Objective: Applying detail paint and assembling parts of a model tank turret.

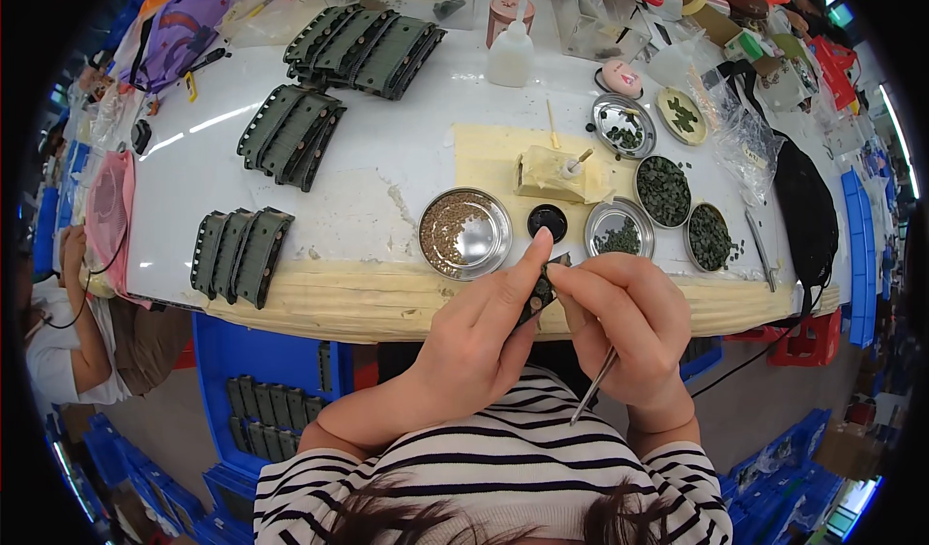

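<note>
Over the table's front edge, my left hand (481, 322) is closed around a small dark green curved part (537, 299), thumb and fingers pressed on it. My right hand (629, 317) pinches at the upper end of the same part, its fingertips touching it. Metal tweezers (596, 384) are tucked in my right hand, pointing down toward my striped shirt. Just beyond my fingertips stands a small round black container (548, 222). Beside it are a tin of tan bits (464, 233) and a tin of dark green pieces (619, 229). What lies between my right fingertips is hidden.
Stacks of dark green curved parts (290, 136) stand on the left. More tins of green pieces (663, 192) sit right, near a tape-wrapped block (561, 175). A white squeeze bottle (511, 58) is behind. Below the table's left is a blue bin (215, 351); a person (92, 342) sits far left.
</note>
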`<act>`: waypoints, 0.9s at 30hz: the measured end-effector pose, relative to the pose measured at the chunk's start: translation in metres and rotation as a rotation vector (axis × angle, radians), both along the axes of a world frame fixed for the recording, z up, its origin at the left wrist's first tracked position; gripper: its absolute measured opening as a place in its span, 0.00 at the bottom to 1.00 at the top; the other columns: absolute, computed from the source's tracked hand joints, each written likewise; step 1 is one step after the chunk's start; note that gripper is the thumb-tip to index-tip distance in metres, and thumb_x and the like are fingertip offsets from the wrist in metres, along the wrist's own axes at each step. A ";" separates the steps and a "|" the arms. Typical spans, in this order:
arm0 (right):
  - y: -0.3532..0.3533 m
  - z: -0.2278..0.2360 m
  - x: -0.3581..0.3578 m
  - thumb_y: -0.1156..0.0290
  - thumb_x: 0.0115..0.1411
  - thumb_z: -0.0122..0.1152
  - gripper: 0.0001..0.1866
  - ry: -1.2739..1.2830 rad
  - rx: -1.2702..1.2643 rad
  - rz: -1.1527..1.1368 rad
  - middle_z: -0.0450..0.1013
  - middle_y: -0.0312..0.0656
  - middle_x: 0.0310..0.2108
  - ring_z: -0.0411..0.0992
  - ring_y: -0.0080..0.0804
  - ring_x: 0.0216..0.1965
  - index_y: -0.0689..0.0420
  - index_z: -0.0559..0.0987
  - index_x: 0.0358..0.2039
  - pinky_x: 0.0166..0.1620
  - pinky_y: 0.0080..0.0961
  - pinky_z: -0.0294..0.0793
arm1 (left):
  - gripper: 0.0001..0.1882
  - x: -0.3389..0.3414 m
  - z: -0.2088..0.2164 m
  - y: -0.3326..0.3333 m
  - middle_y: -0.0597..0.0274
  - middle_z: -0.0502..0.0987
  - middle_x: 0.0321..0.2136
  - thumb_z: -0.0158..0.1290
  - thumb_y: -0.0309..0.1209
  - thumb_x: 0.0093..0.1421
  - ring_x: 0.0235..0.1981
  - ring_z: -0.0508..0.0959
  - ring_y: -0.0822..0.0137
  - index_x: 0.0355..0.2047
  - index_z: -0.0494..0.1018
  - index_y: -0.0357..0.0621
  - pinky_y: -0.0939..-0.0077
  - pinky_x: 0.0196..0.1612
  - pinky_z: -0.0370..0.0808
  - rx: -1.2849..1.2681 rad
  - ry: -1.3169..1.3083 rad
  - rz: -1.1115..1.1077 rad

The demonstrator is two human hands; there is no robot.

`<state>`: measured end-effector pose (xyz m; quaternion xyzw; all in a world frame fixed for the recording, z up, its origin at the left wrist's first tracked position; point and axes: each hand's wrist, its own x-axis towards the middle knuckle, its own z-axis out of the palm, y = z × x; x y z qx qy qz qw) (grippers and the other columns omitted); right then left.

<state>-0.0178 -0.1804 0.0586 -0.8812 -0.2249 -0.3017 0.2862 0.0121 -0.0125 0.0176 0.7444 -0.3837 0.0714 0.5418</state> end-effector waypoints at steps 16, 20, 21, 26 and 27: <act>0.002 -0.003 0.004 0.78 0.41 0.69 0.17 -0.048 -0.020 0.014 0.73 0.41 0.28 0.71 0.31 0.23 0.63 0.80 0.35 0.24 0.23 0.67 | 0.40 -0.001 0.000 0.004 0.47 0.75 0.37 0.51 0.12 0.47 0.33 0.75 0.53 0.64 0.56 0.34 0.67 0.37 0.74 0.031 0.018 -0.006; 0.002 -0.006 0.004 0.78 0.43 0.69 0.17 -0.022 0.054 0.030 0.72 0.42 0.29 0.71 0.32 0.25 0.63 0.80 0.37 0.27 0.25 0.70 | 0.39 0.000 -0.001 0.004 0.45 0.75 0.38 0.52 0.12 0.50 0.35 0.76 0.52 0.64 0.55 0.34 0.70 0.38 0.74 -0.004 0.046 -0.028; 0.002 -0.004 0.003 0.78 0.44 0.69 0.17 0.008 0.093 0.015 0.72 0.42 0.29 0.71 0.32 0.25 0.63 0.80 0.37 0.27 0.25 0.71 | 0.38 0.001 -0.001 0.004 0.45 0.75 0.39 0.52 0.13 0.51 0.36 0.76 0.52 0.64 0.55 0.33 0.71 0.39 0.74 -0.022 0.050 -0.030; -0.005 0.009 -0.005 0.76 0.44 0.72 0.16 0.074 0.239 -0.098 0.72 0.40 0.28 0.70 0.30 0.27 0.60 0.81 0.37 0.27 0.22 0.70 | 0.31 0.003 -0.001 0.009 0.48 0.75 0.46 0.52 0.17 0.58 0.44 0.77 0.64 0.62 0.58 0.32 0.79 0.47 0.71 -0.237 0.499 -0.146; -0.008 0.008 -0.007 0.77 0.43 0.72 0.16 0.067 0.252 -0.122 0.72 0.40 0.28 0.70 0.30 0.27 0.60 0.81 0.36 0.27 0.21 0.70 | 0.30 0.004 -0.002 0.009 0.50 0.75 0.47 0.52 0.18 0.59 0.45 0.77 0.67 0.62 0.58 0.32 0.80 0.48 0.70 -0.289 0.574 -0.186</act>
